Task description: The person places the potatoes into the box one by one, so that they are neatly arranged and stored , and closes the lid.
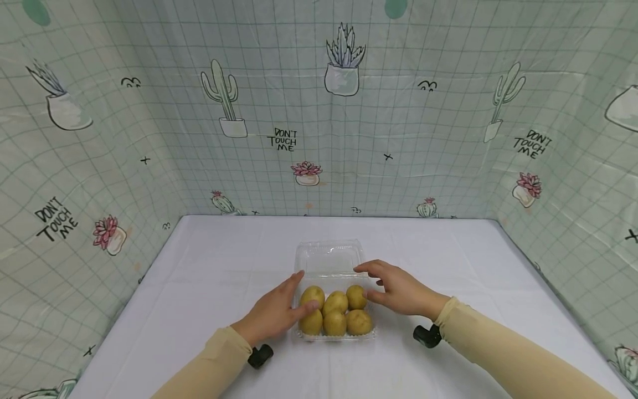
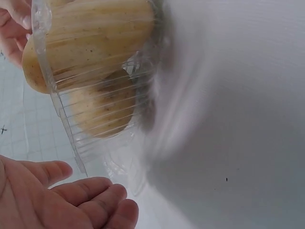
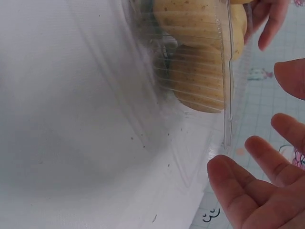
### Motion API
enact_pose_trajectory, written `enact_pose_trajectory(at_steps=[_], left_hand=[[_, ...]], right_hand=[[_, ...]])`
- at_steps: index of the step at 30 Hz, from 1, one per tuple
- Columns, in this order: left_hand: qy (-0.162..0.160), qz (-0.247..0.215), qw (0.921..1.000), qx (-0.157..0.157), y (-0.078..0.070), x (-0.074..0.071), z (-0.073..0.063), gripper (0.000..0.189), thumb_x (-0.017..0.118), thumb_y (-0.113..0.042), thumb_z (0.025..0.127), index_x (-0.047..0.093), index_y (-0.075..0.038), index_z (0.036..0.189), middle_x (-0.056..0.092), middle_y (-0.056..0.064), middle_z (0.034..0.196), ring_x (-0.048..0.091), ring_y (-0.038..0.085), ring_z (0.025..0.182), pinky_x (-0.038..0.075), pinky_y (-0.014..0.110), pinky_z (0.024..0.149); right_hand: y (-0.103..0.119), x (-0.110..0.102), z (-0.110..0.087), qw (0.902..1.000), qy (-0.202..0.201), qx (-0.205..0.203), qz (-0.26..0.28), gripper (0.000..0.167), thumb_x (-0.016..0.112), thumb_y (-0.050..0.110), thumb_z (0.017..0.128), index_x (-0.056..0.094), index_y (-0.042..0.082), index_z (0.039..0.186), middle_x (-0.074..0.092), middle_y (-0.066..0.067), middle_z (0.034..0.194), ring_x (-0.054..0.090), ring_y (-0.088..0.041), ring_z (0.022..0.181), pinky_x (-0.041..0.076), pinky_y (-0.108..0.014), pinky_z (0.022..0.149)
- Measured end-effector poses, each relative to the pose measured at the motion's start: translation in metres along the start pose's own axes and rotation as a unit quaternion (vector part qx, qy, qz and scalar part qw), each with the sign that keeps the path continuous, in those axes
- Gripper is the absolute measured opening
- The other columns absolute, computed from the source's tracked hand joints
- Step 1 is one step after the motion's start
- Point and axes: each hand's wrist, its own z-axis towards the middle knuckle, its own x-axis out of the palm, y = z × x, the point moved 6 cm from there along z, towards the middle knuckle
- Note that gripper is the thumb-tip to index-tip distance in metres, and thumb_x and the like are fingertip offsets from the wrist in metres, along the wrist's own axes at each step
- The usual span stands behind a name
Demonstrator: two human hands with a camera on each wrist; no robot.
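Note:
A clear plastic clamshell box sits on the white table with its lid folded back, away from me. Several yellow potatoes fill it in two rows. At the box's left side is my left hand, fingers extended, thumb over the left potatoes in the head view. My right hand hovers by the right side with loosely bent fingers, its thumb near the far right potato. Both wrist views show ribbed clear walls; fingertips of the left hand and right hand lie close to the box's edge.
A white cloth covers the table. Behind it and along both sides hangs a pale green gridded curtain printed with cacti. Each wrist carries a small black camera, one on the left and one on the right.

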Motion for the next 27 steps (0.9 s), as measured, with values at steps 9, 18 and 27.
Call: enact_pose_trajectory(at_steps=[9, 18, 27], left_hand=[[0.006, -0.022, 0.9997, -0.002, -0.001, -0.001, 0.002, 0.087, 0.055, -0.059, 0.096, 0.027, -0.003, 0.157, 0.036, 0.023, 0.154, 0.038, 0.039, 0.139, 0.033, 0.052, 0.111], [-0.007, -0.04, 0.9991, -0.008, 0.001, -0.003, 0.007, 0.082, 0.057, -0.053, 0.098, 0.028, -0.003, 0.156, 0.032, 0.025, 0.155, 0.035, 0.041, 0.14, 0.031, 0.055, 0.112], [-0.027, -0.102, 0.9944, -0.013, 0.001, -0.01, 0.006, 0.083, 0.055, -0.058, 0.097, 0.027, -0.008, 0.158, 0.036, 0.023, 0.154, 0.035, 0.041, 0.14, 0.029, 0.057, 0.112]], right_hand=[[-0.002, 0.002, 0.004, 0.9997, 0.007, 0.014, 0.019, 0.05, 0.067, 0.018, 0.097, 0.05, 0.006, 0.143, 0.05, -0.01, 0.143, 0.053, -0.042, 0.125, 0.049, -0.048, 0.097], [-0.005, 0.003, 0.007, 0.9991, 0.007, 0.018, 0.039, 0.051, 0.068, 0.019, 0.097, 0.05, 0.006, 0.143, 0.049, -0.013, 0.144, 0.051, -0.046, 0.125, 0.049, -0.052, 0.096], [-0.004, 0.0, 0.008, 0.9983, -0.014, 0.032, 0.047, 0.054, 0.071, 0.014, 0.094, 0.049, 0.01, 0.143, 0.045, -0.013, 0.147, 0.054, -0.043, 0.123, 0.051, -0.051, 0.094]])
